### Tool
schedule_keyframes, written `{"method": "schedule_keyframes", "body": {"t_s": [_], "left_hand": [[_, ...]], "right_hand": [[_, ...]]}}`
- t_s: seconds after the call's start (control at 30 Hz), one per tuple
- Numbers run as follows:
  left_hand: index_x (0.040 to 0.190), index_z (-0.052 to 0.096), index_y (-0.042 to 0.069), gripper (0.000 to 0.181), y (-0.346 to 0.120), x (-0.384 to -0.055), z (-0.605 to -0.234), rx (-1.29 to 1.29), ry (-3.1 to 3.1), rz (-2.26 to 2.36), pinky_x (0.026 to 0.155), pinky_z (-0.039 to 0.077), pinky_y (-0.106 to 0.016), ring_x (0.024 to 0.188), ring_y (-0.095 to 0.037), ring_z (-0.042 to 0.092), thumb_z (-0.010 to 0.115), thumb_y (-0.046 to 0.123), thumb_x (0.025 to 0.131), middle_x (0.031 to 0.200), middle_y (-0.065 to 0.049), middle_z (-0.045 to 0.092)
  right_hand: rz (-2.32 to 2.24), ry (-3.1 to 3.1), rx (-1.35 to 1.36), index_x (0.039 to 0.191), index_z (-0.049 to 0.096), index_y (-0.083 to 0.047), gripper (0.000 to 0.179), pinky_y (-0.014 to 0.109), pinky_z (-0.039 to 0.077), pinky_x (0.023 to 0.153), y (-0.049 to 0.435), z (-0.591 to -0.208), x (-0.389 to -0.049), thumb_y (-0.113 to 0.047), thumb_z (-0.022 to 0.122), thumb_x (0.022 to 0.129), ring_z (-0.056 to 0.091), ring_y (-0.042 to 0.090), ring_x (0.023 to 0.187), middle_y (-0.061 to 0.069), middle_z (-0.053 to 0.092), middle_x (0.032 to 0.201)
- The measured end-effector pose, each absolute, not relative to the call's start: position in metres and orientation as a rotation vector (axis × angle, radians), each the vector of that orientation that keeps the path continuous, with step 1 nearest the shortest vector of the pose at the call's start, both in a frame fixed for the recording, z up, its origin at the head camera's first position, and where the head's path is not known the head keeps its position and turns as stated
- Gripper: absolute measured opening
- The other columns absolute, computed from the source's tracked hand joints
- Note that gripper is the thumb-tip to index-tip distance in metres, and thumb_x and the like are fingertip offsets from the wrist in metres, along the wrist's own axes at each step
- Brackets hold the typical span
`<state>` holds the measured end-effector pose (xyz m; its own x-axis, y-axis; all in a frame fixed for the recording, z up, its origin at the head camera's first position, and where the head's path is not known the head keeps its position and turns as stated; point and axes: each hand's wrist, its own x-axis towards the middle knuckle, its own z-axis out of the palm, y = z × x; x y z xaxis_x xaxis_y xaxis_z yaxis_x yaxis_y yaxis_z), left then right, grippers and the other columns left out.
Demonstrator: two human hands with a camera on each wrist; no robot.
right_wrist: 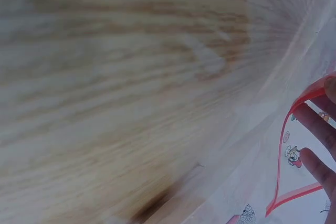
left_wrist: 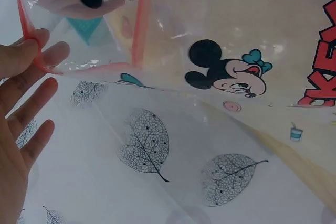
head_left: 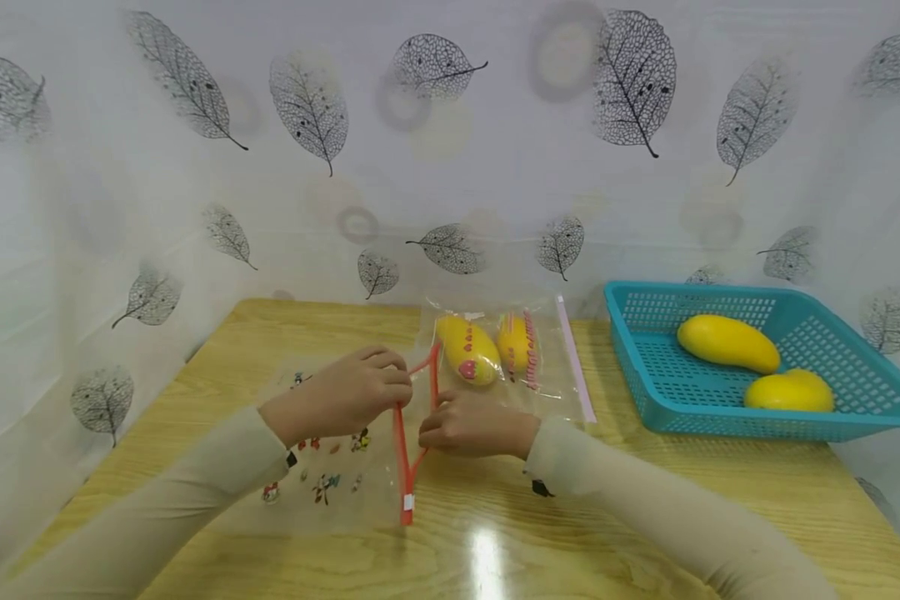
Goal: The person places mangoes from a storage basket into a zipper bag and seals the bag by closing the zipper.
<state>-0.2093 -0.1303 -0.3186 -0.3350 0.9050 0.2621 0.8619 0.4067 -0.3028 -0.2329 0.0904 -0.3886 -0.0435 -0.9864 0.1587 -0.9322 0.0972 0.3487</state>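
Note:
A clear zip bag (head_left: 330,492) with cartoon mouse prints lies over the left part of the table, its red zip edge (head_left: 407,467) spread apart. My left hand (head_left: 352,392) pinches one side of that edge; in the left wrist view, the thumb and fingers (left_wrist: 55,53) meet at the red rim. The other side is gripped by my right hand (head_left: 480,423). In the right wrist view, the right fingers (right_wrist: 315,166) show at the open mouth. A white slider (head_left: 408,502) sits at the edge's near end. No fruit shows inside this bag.
Behind my right hand, another clear bag (head_left: 555,396) with a pink zip edge holds two yellow mangoes (head_left: 468,350). A blue plastic basket (head_left: 645,408) at the right contains two more mangoes (head_left: 727,343). A leaf-patterned white sheet (head_left: 495,183) hangs behind the wooden table (head_left: 555,550).

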Motion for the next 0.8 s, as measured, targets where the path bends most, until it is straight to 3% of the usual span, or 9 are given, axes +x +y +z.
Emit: {"method": "schedule_keyframes", "body": {"t_s": [0.23,0.47,0.8], "left_hand": [[0.085,0.064,0.017,0.013,-0.134,-0.214,-0.318,-1.503,-2.184,0.109,0.094,0.046,-0.032,0.097,-0.015,0.060,0.069,0.005,0.080,0.092,0.006,0.069],[0.080,0.061,0.015,0.011,-0.141,-0.213,-0.312,-1.469,-2.107,0.061,0.090,0.047,-0.033,0.089,-0.016,0.059,0.070,0.008,0.079,0.083,0.004,0.064],[0.079,0.064,0.016,0.011,-0.142,-0.208,-0.322,-1.495,-2.109,0.016,0.085,0.049,-0.032,0.086,-0.015,0.060,0.072,0.008,0.077,0.081,0.005,0.065]], "right_hand": [[-0.266,-2.015,1.877,0.090,0.066,-0.023,0.008,0.024,0.047,0.082,0.086,-0.392,-0.230,-0.020,0.058,0.090,0.064,-0.002,0.078,-0.016,0.071,0.089],[-0.281,-2.049,1.876,0.086,0.063,-0.023,0.008,0.025,0.046,0.078,0.088,-0.394,-0.229,-0.023,0.057,0.090,0.060,0.001,0.068,-0.014,0.068,0.078],[-0.264,-2.039,1.831,0.088,0.066,-0.023,0.006,0.027,0.046,0.081,0.093,-0.398,-0.231,-0.026,0.060,0.087,0.062,0.006,0.080,-0.012,0.068,0.086]]}}
